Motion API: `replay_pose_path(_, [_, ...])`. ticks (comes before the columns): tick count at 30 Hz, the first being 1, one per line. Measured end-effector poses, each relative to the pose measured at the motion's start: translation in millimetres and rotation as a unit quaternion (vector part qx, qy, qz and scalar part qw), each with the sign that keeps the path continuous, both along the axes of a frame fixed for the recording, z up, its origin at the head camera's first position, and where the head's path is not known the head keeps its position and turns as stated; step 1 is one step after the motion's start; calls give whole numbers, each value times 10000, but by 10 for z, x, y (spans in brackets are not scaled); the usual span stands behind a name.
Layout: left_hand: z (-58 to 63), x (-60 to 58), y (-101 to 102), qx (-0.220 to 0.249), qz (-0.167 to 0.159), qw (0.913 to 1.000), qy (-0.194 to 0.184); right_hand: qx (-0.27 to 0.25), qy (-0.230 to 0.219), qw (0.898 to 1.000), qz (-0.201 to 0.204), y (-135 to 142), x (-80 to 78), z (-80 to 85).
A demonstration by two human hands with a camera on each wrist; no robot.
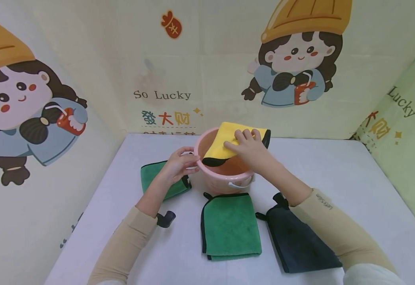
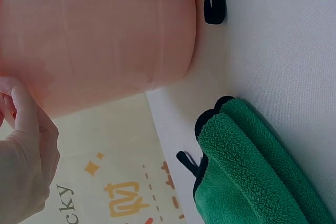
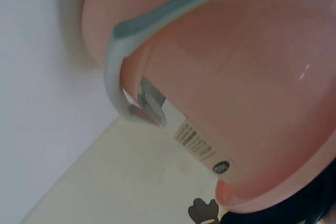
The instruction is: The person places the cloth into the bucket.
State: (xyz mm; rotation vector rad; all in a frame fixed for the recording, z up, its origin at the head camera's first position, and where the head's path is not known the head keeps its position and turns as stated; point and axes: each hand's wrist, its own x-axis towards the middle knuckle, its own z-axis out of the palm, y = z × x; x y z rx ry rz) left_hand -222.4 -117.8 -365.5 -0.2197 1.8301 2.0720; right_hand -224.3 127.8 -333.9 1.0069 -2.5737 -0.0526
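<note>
A pink bucket (image 1: 225, 183) stands on the table, its mouth tilted toward the head camera. My left hand (image 1: 179, 165) holds its rim on the left side; the left wrist view shows that hand (image 2: 26, 150) with bent fingers against the bucket wall (image 2: 105, 35). Over the bucket's mouth, my right hand (image 1: 252, 152) grips a folded yellow cloth (image 1: 218, 138) with black edging, fingers spread across its top. The cloth partly covers the opening. In the right wrist view the bucket's handle (image 3: 112, 66) and a label (image 3: 194, 140) show; the right hand is almost wholly outside that view.
A folded green cloth (image 1: 232, 227) lies in front of the bucket. Another green cloth (image 1: 154, 174) is behind my left forearm. A dark grey cloth (image 1: 296, 237) sits partly under my right forearm. Printed fabric walls (image 1: 214, 79) rise at the table's back.
</note>
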Motion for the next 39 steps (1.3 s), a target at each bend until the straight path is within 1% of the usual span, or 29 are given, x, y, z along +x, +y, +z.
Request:
replay_pose_path(3, [-1, -5, 7, 11, -6, 10000, -26, 31, -56, 10000, 63, -32, -19, -40])
replay_pose_path(6, [3, -4, 9, -28, -10, 10000, -48, 19, -239, 9997, 70, -59, -32, -55])
replay_pose_path(10, [8, 3, 7, -75, -9, 9999, -78, 17, -586, 9983, 57, -98, -48, -62])
replay_pose_path(19, [-5, 2, -2, -27, -59, 10000, -40, -26, -1166, 9931, 131, -168, -129, -109])
replay_pose_path(24, [-1, 0, -1, -30, -49, 9999, -89, -41, -1725, 9849, 144, -183, -168, -126])
replay_pose_path(29, [16, 5, -3, 10, -49, 9999, -139, 186, -2307, 9728, 59, -206, -204, -139])
replay_pose_path(32, [16, 7, -5, 43, -57, 9999, -122, 404, -2402, 9699, 41, -231, -228, -153])
replay_pose_path(36, [7, 2, -8, 116, -68, 9999, -91, 693, -2344, 9697, 53, -256, -257, -183])
replay_pose_path(39, [0, -2, -8, 137, -72, 9998, -93, 868, -2428, 9662, 33, -269, -273, -198])
